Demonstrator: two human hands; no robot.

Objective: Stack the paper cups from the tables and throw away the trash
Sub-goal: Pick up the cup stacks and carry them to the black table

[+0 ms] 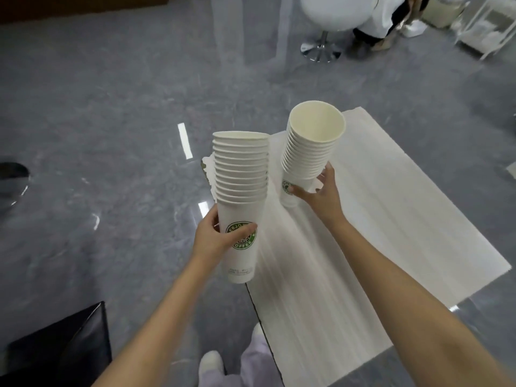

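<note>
My left hand (213,237) wraps one tall cup stack (240,174) at the edge of the table (391,219), and my right hand (318,191) pinches the base of a tilted second stack (310,146), whose loose upper cups may slide out.

A white table (391,208) with faint pale streaks of grain and a thin dark edge stands on a glossy grey marbled floor (111,107). Near its far left corner the far stack of paper cups (310,152) has its base down at the tabletop, though whether it rests there cannot be told, and a small crumpled white scrap (206,166) shows at that corner. On the floor stand a white chair on a chrome base (321,50), a white rack (491,26) and a black object (61,347).
</note>
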